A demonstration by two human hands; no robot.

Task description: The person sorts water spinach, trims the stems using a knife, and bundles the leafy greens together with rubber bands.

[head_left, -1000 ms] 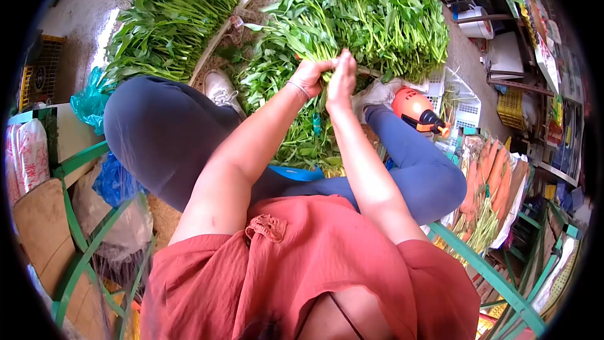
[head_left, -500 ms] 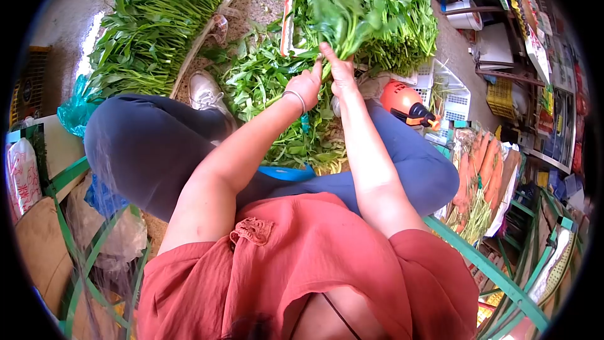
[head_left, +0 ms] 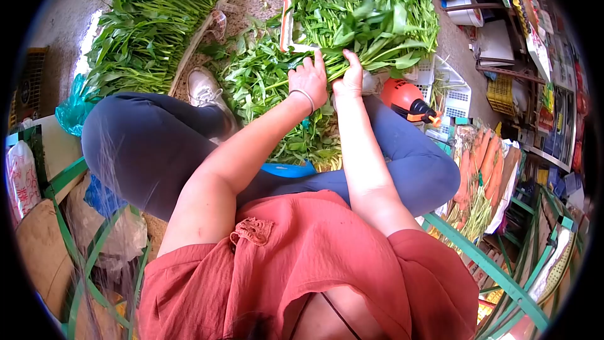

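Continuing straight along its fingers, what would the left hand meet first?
Probably the piled leafy greens ahead of the left hand, though it might catch the white tray edge first; depth is unclear.

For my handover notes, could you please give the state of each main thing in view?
Long-stemmed green leafy bunch: leaves toward picture's upper right.
Left hand: fingers partly spread beside it.
Right hand: against it, grip partly hidden.
Orange-and-black plastic bottle: apparently lying on its side.
Green leafy pile at picture left: stacked, untouched.

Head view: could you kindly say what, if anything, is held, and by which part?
The right hand holds a bunch of leafy greens by its stems; whether the left hand also grips them cannot be told.
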